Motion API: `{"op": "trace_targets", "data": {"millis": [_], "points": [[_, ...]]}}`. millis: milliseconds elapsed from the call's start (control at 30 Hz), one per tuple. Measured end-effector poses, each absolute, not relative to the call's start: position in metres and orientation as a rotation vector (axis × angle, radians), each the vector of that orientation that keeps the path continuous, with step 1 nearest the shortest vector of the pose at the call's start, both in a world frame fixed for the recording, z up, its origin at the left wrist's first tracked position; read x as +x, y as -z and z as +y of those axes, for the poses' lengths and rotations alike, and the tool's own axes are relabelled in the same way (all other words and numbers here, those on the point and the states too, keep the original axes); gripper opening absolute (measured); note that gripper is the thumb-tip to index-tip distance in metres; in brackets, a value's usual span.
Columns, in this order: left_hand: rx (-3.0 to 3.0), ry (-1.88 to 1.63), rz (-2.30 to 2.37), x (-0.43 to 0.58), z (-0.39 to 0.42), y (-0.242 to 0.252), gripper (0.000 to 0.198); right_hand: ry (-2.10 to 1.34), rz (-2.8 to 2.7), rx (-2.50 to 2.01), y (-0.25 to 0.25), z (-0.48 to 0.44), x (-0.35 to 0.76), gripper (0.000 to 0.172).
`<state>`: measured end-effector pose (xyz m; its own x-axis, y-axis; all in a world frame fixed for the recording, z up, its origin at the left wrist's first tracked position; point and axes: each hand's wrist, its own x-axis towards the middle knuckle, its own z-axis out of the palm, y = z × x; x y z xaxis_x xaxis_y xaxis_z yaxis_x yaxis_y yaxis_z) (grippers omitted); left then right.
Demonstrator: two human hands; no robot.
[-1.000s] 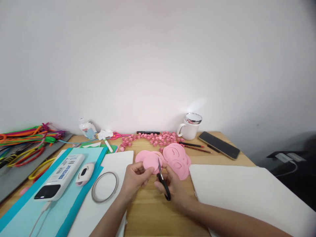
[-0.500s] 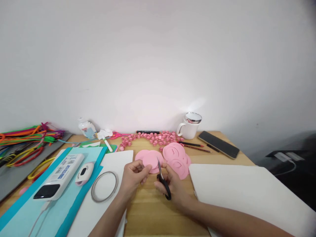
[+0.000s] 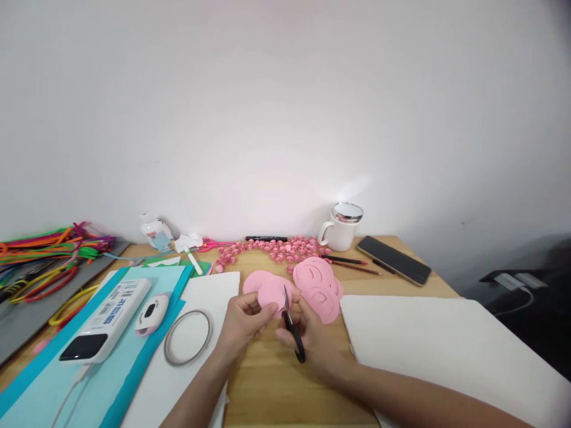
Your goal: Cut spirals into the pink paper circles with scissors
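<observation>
My left hand [image 3: 246,321] pinches a pink paper circle [image 3: 271,293] by its lower edge, thumb on top. In my right hand [image 3: 310,333] is a pair of scissors [image 3: 293,336] with black handles, its blades pointing up and away from me at the circle's right edge. Whether the blades are cutting the paper is too small to tell. Behind the held circle lie more pink paper circles [image 3: 255,279] on the wooden table [image 3: 267,386]. To the right, a pile of pink discs with curved cuts [image 3: 319,291] sits near my right fingers.
Many small pink rolled paper pieces [image 3: 289,249] spread along the back. A white mug [image 3: 341,229], a phone [image 3: 395,260] and pencils [image 3: 352,266] stand or lie at the back right. White board [image 3: 446,345] is right; a power bank [image 3: 107,321] and tape roll [image 3: 187,337] are left.
The held circle and my left hand have shifted slightly right and lower. The scissors have moved a little left, with their blades still at the circle's right edge.
</observation>
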<state>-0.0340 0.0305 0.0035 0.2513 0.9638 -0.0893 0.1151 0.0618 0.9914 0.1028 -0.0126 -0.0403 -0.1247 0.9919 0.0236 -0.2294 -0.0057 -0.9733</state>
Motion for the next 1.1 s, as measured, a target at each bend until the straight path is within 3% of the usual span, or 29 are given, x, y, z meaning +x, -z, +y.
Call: {"op": "trace_targets", "data": {"millis": [1100], "points": [[1.286,-1.045,1.083,-0.0362,0.0352,-0.0027,0.032,-1.406,-1.145,-1.005,0.0391,-0.0131,0.1039,0.045]]}}
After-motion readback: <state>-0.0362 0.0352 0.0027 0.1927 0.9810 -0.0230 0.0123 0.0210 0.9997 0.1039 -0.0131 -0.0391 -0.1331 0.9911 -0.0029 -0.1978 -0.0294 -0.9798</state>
